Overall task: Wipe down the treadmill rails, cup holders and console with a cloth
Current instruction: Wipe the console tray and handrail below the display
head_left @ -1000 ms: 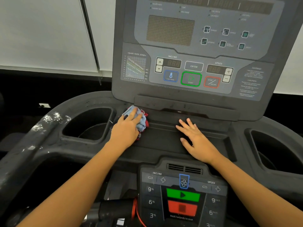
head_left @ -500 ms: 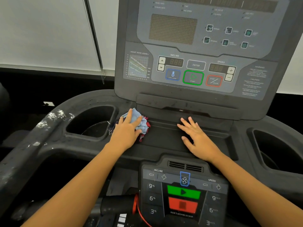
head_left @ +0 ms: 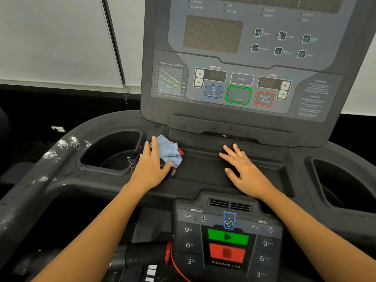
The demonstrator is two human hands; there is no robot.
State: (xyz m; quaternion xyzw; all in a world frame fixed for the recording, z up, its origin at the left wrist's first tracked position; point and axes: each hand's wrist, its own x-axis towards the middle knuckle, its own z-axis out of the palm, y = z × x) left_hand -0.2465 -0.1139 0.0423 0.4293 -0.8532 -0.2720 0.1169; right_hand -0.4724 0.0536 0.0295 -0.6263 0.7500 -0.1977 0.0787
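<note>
Starting nearest, one dark lower control panel [head_left: 191, 245] sits at the bottom centre, carrying one green play button [head_left: 227, 237], one red stop button [head_left: 226, 253] and one blue-outlined fan button [head_left: 229, 221]. One thin red cord [head_left: 175, 265] runs down just left of it.

Beyond the panel lies one shallow black plastic tray [head_left: 203, 176], and both hands rest on it, well apart. The left hand [head_left: 151, 167] presses down on one bunched cloth [head_left: 169, 153], pale blue with dark red-patterned parts, at the tray's left end. Its fingers lie straight across the top and its thumb sits against the near edge. The right hand [head_left: 244, 169] lies flat on the bare tray, fingers spread, holding nothing.

Two deep black cup holders flank the tray: the left cup holder [head_left: 114, 151] is just beside the cloth, and the right cup holder [head_left: 341, 180] sits at the far right. One thick black rail [head_left: 50, 159] with white scuffs curves along the left.

Farther back stands one tall grey console [head_left: 160, 33], with one blue COOL DOWN button [head_left: 213, 91], one green START button [head_left: 238, 95] and one red STOP/PAUSE button [head_left: 264, 98] in a row. Behind it hang white window blinds [head_left: 50, 37].
</note>
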